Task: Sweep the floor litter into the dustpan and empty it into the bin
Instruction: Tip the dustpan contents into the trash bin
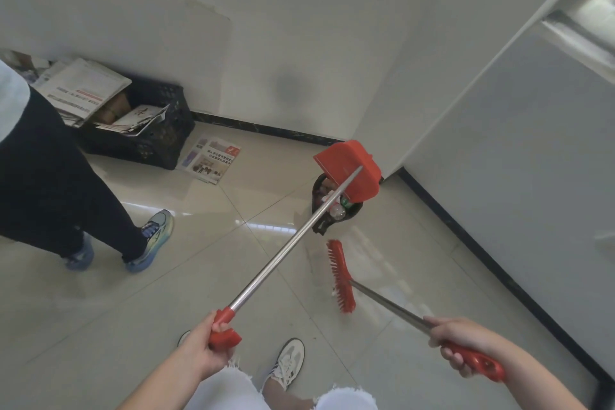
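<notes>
Left hand [199, 348]: fingers clenched round the red grip at the end of the dustpan's steel pole. The pole runs up and away to the red dustpan [352, 163], which is raised off the floor and tilted directly above the black bin [315, 191]. The bin stands on the tiled floor [133, 293] near the wall corner and holds bottles and mixed litter [336, 210]; the pan covers its far side.

Right hand [461, 341]: fingers wrapped round the red grip of the broom. The red broom head [340, 276] is down at the floor just in front of the bin, apart from the dustpan.

Surroundings: 1 black crate [159, 140] against the wall, loaded with newspapers; 1 newspaper sheet [211, 160] flat on the floor beside it. A 2nd person [50, 183] in dark trousers and blue-green trainers stands at left. The wearer's white shoe [289, 363] shows below.
</notes>
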Motion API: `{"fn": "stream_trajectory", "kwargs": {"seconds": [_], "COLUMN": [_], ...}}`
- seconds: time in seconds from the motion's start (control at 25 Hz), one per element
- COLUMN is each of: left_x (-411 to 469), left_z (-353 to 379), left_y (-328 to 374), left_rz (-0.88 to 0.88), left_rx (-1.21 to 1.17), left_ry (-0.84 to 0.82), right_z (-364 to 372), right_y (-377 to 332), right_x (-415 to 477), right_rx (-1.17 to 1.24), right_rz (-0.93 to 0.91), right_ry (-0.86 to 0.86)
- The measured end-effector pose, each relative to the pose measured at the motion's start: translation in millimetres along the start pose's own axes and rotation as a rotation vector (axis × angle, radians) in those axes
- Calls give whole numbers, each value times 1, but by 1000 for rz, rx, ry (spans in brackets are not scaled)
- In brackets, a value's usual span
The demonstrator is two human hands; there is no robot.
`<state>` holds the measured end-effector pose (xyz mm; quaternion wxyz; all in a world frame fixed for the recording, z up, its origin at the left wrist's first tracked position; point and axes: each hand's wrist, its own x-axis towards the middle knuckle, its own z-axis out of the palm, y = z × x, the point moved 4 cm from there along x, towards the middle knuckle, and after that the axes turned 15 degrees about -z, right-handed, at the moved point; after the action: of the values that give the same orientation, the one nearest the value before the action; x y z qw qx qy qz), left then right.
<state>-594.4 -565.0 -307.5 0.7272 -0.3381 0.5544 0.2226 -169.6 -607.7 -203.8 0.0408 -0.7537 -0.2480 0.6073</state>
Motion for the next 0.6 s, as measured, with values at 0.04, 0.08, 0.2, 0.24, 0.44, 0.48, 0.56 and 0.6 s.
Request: {"fn": "stream_trajectory", "kwargs": {"seconds": [0.04, 0.08, 0.2, 0.24, 0.44, 0.48, 0.56, 0.6], "left_x": [-4, -10, -42, -59, -163, -183, -215, -226], "left_z": [-1, -1, 2, 4, 55, 74, 115, 137], "left_y": [5, 10, 32, 41, 75, 73, 57, 44], "left_rz": [10, 23, 108, 174, 710, 825, 1050, 1160], "left_rx": [5, 18, 125, 179, 628, 743, 975, 1094], "left_ry": [-8, -16, -19, -15, 155, 204, 272, 282], "right_z": [-2, -5, -22, -29, -72, -79, -90, -95], "right_y": [3, 7, 25, 34, 85, 96, 114, 123], "right_x": [-3, -6, -22, -28, -45, -47, -52, -55], "right_rx": [6, 16, 85, 116, 262, 275, 278, 277], "right_rz": [-3, -8, -28, -27, 2, 5, 5, 9], "right_ry": [2, 7, 26, 32, 66, 79, 104, 121]}}
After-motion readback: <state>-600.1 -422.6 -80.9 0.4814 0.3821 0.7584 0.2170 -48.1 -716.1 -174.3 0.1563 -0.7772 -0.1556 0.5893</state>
